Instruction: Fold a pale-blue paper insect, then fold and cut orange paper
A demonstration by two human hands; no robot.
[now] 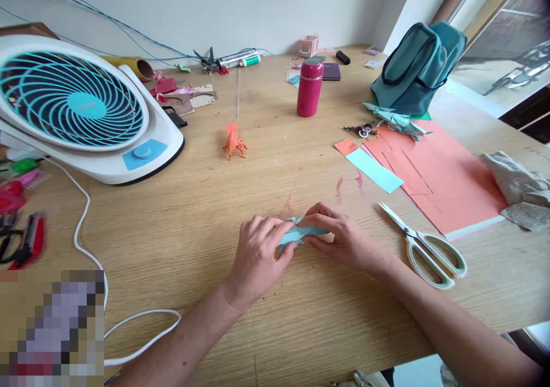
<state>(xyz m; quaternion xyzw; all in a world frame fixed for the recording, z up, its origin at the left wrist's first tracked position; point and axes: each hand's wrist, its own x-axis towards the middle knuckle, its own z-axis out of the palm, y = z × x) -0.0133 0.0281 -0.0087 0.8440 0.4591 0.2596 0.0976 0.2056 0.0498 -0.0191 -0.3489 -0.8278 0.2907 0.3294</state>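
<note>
at the middle of the near half of the wooden table (180, 221), a folded piece of light blue paper (302, 234) sits between both hands. the left hand (260, 252) grips its left end, thumb below and fingers curled over the top; the right hand (346, 238) pinches it from the other side, thumb and fingertips drawn close together. the fingers cover much of the paper, so i cannot tell exactly how its layers lie.

for handling folds this small, a light, even pinch seems best: steady one end with the left, line up the edges, then press each crease firmly with the right fingertips, since thin points could tear or crumple if forced.

the tabletop is pale wood grain with a few reddish marks beyond the hands. scissors (410, 235) lie beside the right forearm, their blades angled toward the back left. past them are orange sheets (466, 183) and a blue strip (376, 170). an orange paper figure (233, 140) stands farther back, between a white fan (161, 146) and a pink bottle (309, 92). a teal bag (412, 69) rests at the back right, near a bright opening, with a pale wall (240, 8) behind the table.
</note>
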